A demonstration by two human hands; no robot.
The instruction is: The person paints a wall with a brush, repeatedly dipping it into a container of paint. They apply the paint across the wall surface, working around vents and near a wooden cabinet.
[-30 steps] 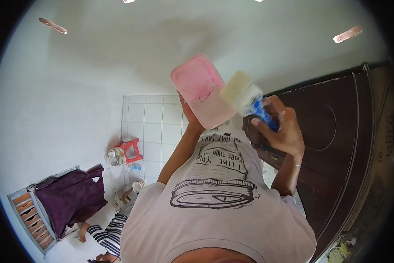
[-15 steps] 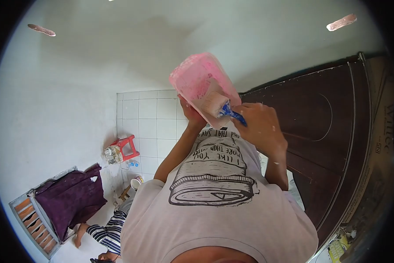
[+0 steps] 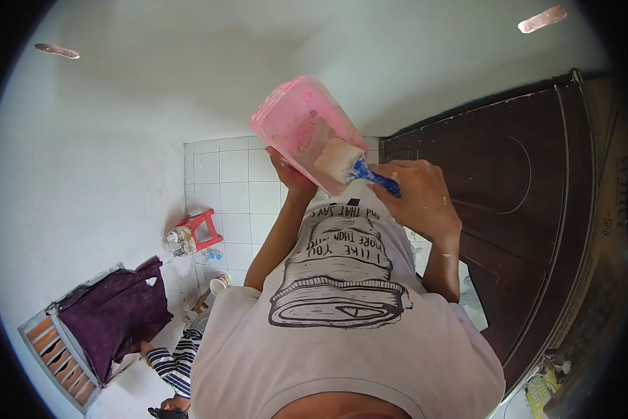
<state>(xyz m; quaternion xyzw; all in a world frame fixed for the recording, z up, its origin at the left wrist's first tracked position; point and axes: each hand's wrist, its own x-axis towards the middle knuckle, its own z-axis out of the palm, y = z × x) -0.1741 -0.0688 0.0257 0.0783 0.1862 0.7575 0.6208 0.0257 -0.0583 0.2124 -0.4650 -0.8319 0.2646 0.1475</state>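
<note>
My left hand [image 3: 292, 176] grips a pink plastic tub [image 3: 294, 126] from below at its near left side, and the tub is tilted with its inside facing me. Pale paint smears its bottom and walls. In my right hand [image 3: 424, 197] is a paintbrush [image 3: 380, 180] with a blue handle, the fingers wrapped round it. The wide, paint-coated bristles [image 3: 340, 159] lie over the near end of the tub. White paint spots the handle and the back of my right hand.
Ahead is a pale wall [image 3: 188, 77]. A dark wooden door [image 3: 495, 181] stands on the right. At the left are a red stool [image 3: 205, 229], a white bucket [image 3: 219, 283] and a purple cloth [image 3: 118, 318] by a vent. Another person in a striped sleeve [image 3: 178, 363] is at the lower left.
The tub and my left hand have shifted left and slightly up. My right hand has drawn the brush handle a little to the right. The other person's arm has moved up toward the purple cloth.
</note>
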